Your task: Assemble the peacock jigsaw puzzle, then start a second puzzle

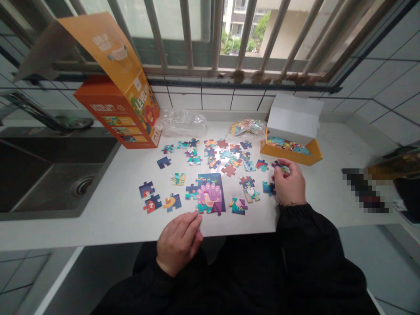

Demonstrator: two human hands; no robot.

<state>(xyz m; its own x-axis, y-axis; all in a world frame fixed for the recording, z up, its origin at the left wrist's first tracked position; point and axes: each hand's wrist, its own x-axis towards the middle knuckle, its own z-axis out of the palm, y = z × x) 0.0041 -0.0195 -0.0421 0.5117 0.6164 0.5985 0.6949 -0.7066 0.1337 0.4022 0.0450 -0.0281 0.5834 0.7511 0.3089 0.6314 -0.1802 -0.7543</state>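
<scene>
My right hand (290, 181) pinches a dark blue and green puzzle piece (277, 165) between thumb and fingers, to the right of the loose pieces. Just beside its wrist lies a blue and teal piece (268, 188). My left hand (180, 238) is at the counter's front edge, fingers pressed together and thumb underneath. Its fingertips are by the lower left corner of a joined puzzle section (210, 192) showing a purple peacock; whether they hold anything is hidden. Right of that section lies a teal and purple piece (238, 206). Two dark blue pieces (150, 197) lie to its left.
Several loose pieces (226, 154) spread across the white counter (108, 210). Behind stand an orange puzzle box (118, 116), crumpled clear plastic (182, 122), a bag of pieces (247, 128) and an opened yellow box (292, 153) with pieces inside. A dark sink (55, 175) is left.
</scene>
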